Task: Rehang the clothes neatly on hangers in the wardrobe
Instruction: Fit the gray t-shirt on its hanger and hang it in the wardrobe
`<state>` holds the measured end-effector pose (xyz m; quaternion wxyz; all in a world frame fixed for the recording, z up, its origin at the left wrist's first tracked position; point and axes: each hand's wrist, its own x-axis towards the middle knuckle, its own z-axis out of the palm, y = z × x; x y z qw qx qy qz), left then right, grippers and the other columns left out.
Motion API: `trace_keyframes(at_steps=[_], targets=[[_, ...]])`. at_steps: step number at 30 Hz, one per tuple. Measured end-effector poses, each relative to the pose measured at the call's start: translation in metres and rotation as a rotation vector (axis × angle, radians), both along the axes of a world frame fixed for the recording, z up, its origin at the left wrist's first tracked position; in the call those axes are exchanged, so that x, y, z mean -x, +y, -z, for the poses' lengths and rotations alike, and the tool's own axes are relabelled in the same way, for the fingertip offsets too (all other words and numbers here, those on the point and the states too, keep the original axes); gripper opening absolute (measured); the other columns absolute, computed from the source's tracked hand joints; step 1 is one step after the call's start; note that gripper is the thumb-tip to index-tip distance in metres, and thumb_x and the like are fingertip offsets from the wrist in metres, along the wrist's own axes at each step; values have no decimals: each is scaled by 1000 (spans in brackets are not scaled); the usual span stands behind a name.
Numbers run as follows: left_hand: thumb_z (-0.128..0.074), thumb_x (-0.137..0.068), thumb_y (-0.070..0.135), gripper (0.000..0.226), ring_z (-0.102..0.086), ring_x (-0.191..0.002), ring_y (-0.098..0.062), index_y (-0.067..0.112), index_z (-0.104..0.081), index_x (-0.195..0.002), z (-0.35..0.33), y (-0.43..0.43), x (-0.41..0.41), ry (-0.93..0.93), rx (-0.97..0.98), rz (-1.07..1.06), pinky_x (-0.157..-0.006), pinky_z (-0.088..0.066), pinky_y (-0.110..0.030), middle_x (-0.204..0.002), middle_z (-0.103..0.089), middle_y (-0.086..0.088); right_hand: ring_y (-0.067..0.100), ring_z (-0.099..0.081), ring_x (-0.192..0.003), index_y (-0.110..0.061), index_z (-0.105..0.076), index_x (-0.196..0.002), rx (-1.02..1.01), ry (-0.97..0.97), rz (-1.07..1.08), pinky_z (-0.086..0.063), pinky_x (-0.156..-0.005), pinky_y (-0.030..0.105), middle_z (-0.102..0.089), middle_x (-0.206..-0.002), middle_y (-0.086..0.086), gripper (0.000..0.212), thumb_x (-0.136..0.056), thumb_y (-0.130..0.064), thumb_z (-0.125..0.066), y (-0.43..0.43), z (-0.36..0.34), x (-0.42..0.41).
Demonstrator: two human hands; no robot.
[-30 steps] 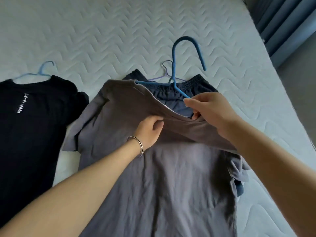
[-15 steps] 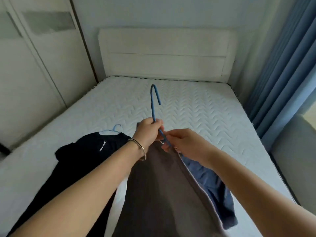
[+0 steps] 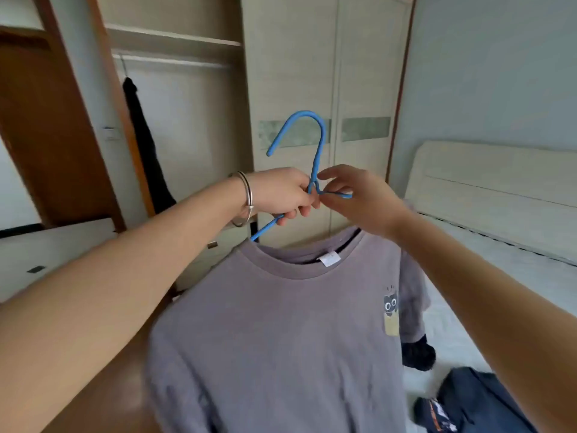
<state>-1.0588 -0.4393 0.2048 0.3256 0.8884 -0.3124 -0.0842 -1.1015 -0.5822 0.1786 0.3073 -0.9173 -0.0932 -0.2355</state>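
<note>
Grey tee on a blue hanger, held up facing the wardrobe

Left hand (image 3: 282, 195) grips the blue hanger (image 3: 315, 151) at its neck, right hand (image 3: 359, 198) pinches its arm; the grey tee (image 3: 274, 339) hangs below, wardrobe (image 3: 312, 73) behind, bed (image 3: 499, 260) right.

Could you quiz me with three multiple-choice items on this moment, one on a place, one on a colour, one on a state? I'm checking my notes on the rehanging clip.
1. Where is the grey T-shirt?
A. Flat on the bed
B. Hanging on the hanger held up in front of the wardrobe
C. On the wardrobe rail

2. What colour is the hanger?
A. Blue
B. White
C. Black

3. How does the left hand stand?
A. Open and away from the hanger
B. Resting on the bed
C. Closed around the hanger's neck

Answers:
1 B: the shirt's collar sits on the hanger, raised before the wardrobe.
2 A: its hook and arms are blue.
3 C: the fingers wrap the neck, while the right hand pinches beside it.
</note>
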Motion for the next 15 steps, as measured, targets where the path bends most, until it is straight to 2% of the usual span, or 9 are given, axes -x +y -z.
trace_keyframes(at_steps=[2, 4, 5, 7, 9, 10, 12, 13, 15], targets=[[-43, -92, 11, 22, -36, -49, -11, 15, -53, -73, -15, 48, -7, -83, 43, -127, -41, -34, -16, -67, -48, 1, 12, -60, -85, -13, -67, -103, 17, -90, -100, -36, -66, 2, -67, -90, 1, 20, -86, -17, -58, 48, -18, -22], [-48, -91, 18, 17, -40, -49, -7, 17, -55, -76, -24, 98, -17, -186, 116, -257, -41, -35, -13, -67, -51, 4, 3, -54, -68, -11, -69, -100, 52, -158, -179, -34, -57, 3, -63, -83, 1, 18, -87, -18, -58, 94, -32, -44], [-50, -91, 22, 14, -47, -55, -7, 19, -56, -79, -26, 124, -22, -251, 148, -307, -47, -39, -13, -70, -56, 5, 3, -51, -62, -11, -68, -102, 68, -183, -207, -34, -56, 6, -61, -82, 1, 19, -88, -17, -57, 117, -38, -56], [-50, -91, 29, 14, -56, -77, -9, 20, -60, -95, -28, 180, -35, -402, 138, -399, -65, -45, -17, -87, -61, 5, 10, -47, -67, -11, -64, -110, 85, -228, -237, -31, -59, 13, -59, -87, 2, 22, -90, -15, -54, 160, -48, -82], [-44, -94, 34, 26, -54, -86, -12, 17, -58, -107, -22, 241, -48, -471, 17, -470, -64, -41, -19, -96, -58, 5, 16, -47, -78, -11, -59, -115, 58, -252, -249, -32, -66, 17, -58, -89, 3, 25, -92, -12, -51, 202, -54, -107], [-40, -95, 36, 29, -52, -82, -14, 16, -58, -105, -17, 271, -56, -461, -41, -494, -60, -38, -22, -92, -57, 3, 18, -48, -78, -10, -58, -116, 33, -248, -260, -34, -66, 18, -57, -85, 1, 26, -92, -11, -50, 221, -57, -119], [-36, -95, 39, 34, -47, -69, -17, 10, -55, -92, -9, 326, -74, -442, -95, -551, -57, -33, -25, -76, -52, -3, 18, -47, -65, -11, -58, -115, -3, -222, -300, -36, -55, 13, -51, -67, -4, 25, -92, -12, -49, 259, -63, -143], [-37, -95, 37, 36, -46, -66, -18, 6, -55, -91, -6, 349, -82, -455, -93, -582, -57, -32, -25, -71, -49, -5, 15, -44, -57, -12, -59, -114, -12, -205, -323, -35, -49, 9, -47, -61, -6, 24, -92, -14, -50, 278, -65, -154], [-39, -95, 32, 35, -46, -66, -18, 2, -56, -94, -9, 387, -98, -511, -68, -628, -58, -33, -22, -67, -47, -3, 11, -38, -51, -12, -61, -112, -27, -181, -373, -31, -45, 10, -42, -56, -7, 24, -91, -19, -52, 316, -71, -175]])
